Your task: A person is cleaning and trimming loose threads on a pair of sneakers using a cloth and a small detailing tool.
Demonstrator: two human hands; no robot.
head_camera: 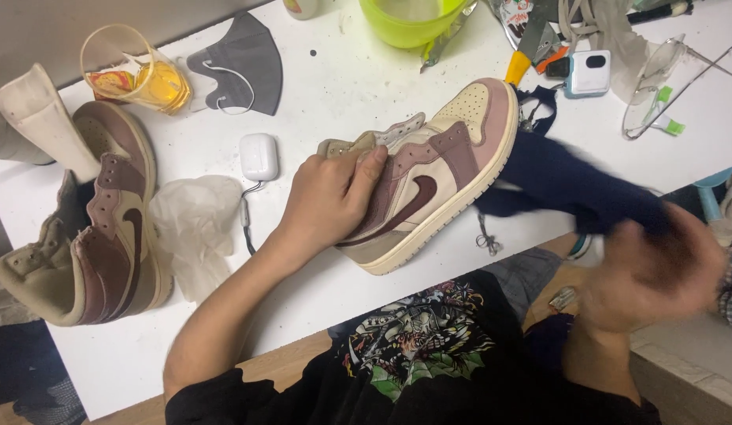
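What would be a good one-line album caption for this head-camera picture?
Left hand steadies a cream-and-brown high-top sneaker on a white table while the blurred right hand grips a dark blue cloth.

white table (358,94) bears two sneakers (114,228), grey mask (244,63), earbud case (259,156), green bowl (409,20).

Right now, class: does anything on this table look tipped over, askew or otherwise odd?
Yes. The clear plastic cup lies tipped on its side at the table's far left, yellow liquid inside. The second sneaker lies on its side beside crumpled plastic wrap.
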